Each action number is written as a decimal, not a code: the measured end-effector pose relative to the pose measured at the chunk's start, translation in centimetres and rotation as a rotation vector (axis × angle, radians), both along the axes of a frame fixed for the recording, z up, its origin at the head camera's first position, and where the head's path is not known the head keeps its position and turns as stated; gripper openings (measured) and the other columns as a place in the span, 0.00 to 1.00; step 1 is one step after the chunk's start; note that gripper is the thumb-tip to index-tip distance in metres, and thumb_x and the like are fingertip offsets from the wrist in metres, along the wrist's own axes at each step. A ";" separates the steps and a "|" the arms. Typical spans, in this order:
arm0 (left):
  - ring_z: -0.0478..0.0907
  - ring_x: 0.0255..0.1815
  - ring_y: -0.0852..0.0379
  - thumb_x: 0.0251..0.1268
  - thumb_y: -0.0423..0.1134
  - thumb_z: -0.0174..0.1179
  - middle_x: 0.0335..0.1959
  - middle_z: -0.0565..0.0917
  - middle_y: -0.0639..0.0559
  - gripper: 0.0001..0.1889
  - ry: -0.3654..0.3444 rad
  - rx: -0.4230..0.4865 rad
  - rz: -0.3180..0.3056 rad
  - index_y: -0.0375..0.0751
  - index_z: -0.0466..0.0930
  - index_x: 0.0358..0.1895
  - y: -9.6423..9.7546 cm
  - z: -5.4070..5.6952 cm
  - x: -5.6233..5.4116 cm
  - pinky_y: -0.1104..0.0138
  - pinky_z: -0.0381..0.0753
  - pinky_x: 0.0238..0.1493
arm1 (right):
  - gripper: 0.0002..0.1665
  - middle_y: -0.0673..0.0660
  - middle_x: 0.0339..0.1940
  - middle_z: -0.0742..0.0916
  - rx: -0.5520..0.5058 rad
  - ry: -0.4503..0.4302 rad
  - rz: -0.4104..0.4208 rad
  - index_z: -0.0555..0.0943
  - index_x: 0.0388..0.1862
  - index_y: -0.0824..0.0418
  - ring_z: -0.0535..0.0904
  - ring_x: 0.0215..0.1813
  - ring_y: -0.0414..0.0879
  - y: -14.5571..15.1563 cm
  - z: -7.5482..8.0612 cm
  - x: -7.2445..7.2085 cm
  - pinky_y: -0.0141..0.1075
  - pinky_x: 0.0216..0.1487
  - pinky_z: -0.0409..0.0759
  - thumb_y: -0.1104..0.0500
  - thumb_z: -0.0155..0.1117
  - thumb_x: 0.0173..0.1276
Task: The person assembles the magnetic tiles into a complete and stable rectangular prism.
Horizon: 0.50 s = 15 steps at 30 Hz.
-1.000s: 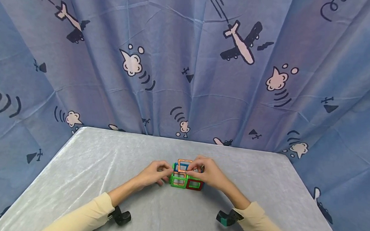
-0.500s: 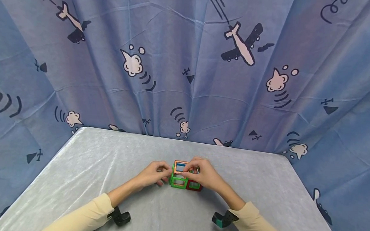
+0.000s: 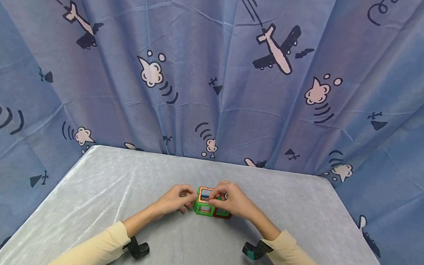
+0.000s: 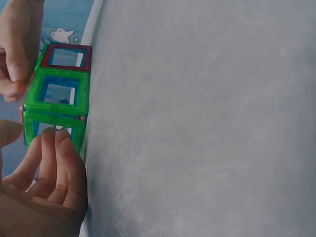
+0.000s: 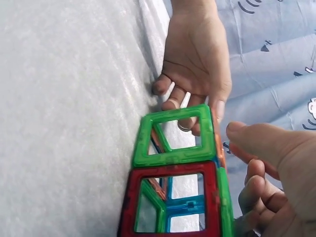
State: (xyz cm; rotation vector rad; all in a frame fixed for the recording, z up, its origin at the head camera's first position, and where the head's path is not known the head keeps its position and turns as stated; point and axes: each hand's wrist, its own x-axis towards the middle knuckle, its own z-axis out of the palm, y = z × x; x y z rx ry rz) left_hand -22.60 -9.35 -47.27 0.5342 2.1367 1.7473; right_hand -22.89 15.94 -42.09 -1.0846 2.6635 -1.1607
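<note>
A small block of coloured square magnetic tiles stands mid-table. Its near side shows a green tile (image 3: 204, 210) beside a dark red tile (image 3: 223, 213). Over the left part lies an orange tile (image 3: 202, 195), roughly level with the top. My right hand (image 3: 232, 199) has thumb and forefinger together at this tile's right edge, apparently pinching it; the exact contact is hidden. My left hand (image 3: 174, 198) is at the block's left end. In the left wrist view its extended fingers (image 4: 47, 158) touch a green end tile (image 4: 54, 118), the thumb apart from them.
The block rests on a table (image 3: 152, 239) covered with pale grey cloth. Behind it hangs a blue curtain (image 3: 186, 69) printed with aeroplanes and clouds. Black wrist devices sit on the left wrist (image 3: 136, 248) and right wrist (image 3: 258, 250).
The orange tile has come down from a raised position and shifted slightly left, now lying over the block's top. My right hand moved a little left with it. My left hand stays in place.
</note>
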 end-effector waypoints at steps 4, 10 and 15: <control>0.85 0.38 0.45 0.78 0.41 0.58 0.38 0.84 0.46 0.12 -0.002 0.007 0.009 0.34 0.81 0.49 -0.1 0.1 0.0 0.58 0.85 0.34 | 0.03 0.44 0.32 0.81 -0.039 -0.020 -0.010 0.90 0.36 0.55 0.72 0.31 0.44 0.8 0.2 -0.2 0.35 0.31 0.72 0.59 0.76 0.65; 0.84 0.37 0.45 0.75 0.41 0.62 0.39 0.85 0.42 0.13 0.009 0.012 0.058 0.34 0.80 0.50 -0.1 0.2 -0.1 0.57 0.85 0.32 | 0.06 0.50 0.31 0.80 -0.135 -0.062 -0.073 0.89 0.40 0.57 0.71 0.30 0.45 2.9 0.3 -0.8 0.35 0.30 0.71 0.59 0.76 0.66; 0.83 0.43 0.44 0.72 0.43 0.65 0.49 0.81 0.41 0.20 0.027 0.012 0.080 0.33 0.76 0.58 -0.2 0.3 -0.3 0.56 0.84 0.34 | 0.12 0.59 0.36 0.82 -0.205 -0.090 -0.112 0.87 0.47 0.55 0.73 0.31 0.46 5.3 -0.7 -1.1 0.34 0.30 0.72 0.59 0.76 0.65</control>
